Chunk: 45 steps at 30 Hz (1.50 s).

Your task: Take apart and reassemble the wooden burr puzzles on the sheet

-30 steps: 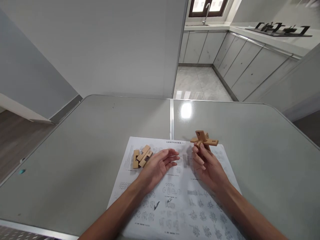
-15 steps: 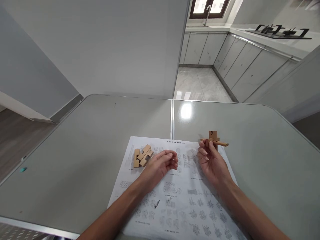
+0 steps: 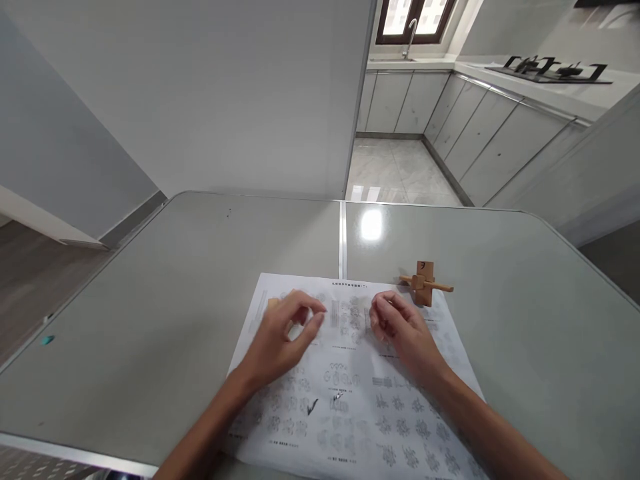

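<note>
My left hand (image 3: 284,333) hovers over the left part of a printed paper sheet (image 3: 350,427). Its thumb and fingers are apart with nothing between them. Behind it, most of the loose notched wooden blocks are hidden; only a corner of one wooden block (image 3: 273,303) shows. My right hand (image 3: 407,333) is above the sheet's right half, fingers curled together, with nothing visible in them. Just beyond it, apart from the fingers, a cross-shaped assembly of wooden puzzle pieces (image 3: 425,283) stands at the sheet's upper right edge, a dark mark on its upright piece.
The grey table (image 3: 150,320) has a metal seam (image 3: 343,240) down its middle. A small teal lump (image 3: 47,340) lies near the left edge. Black marks (image 3: 312,406) show on the sheet. Beyond the table are a wall and a kitchen with cabinets (image 3: 480,127).
My right hand has let go of the wooden assembly and moved left and towards me. My left hand has shifted left over the loose blocks, its fingers spreading. The view has shifted slightly.
</note>
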Each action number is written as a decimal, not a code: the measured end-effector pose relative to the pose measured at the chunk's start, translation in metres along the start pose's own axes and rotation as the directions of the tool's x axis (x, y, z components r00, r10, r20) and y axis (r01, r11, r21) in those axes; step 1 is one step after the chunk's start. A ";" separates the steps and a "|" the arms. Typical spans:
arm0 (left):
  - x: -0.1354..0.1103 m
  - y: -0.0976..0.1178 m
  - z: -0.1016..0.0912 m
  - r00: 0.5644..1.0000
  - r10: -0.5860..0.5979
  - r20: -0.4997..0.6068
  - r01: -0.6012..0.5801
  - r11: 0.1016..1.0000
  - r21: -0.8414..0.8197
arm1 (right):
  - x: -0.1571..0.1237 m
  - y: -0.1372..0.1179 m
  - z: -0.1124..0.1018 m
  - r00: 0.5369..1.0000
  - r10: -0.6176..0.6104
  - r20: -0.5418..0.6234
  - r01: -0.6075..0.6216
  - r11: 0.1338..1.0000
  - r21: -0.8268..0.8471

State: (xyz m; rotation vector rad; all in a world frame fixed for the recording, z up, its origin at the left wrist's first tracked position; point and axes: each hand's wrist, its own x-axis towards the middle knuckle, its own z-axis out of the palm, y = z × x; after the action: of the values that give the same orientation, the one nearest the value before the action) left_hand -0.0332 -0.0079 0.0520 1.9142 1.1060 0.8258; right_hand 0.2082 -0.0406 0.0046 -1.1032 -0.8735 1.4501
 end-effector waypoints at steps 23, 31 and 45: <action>0.021 -0.046 -0.041 0.951 -0.024 0.307 -0.028 0.986 0.163 | -0.003 0.002 0.004 0.991 -0.032 0.130 0.064 0.965 -0.255; 0.024 -0.022 0.000 0.887 -0.030 0.461 -0.028 0.993 0.119 | -0.004 0.012 0.001 0.944 -0.292 0.153 0.326 0.765 -0.555; 0.020 -0.037 -0.023 0.945 -0.077 0.317 0.099 0.994 -0.053 | 0.002 0.011 -0.012 0.866 -0.275 0.419 0.498 0.381 -0.779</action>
State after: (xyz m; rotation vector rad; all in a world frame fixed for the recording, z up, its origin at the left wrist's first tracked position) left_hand -0.0583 0.0294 0.0346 1.8467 0.9464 0.4801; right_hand 0.2159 -0.0412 -0.0097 -1.3125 -2.0519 0.6410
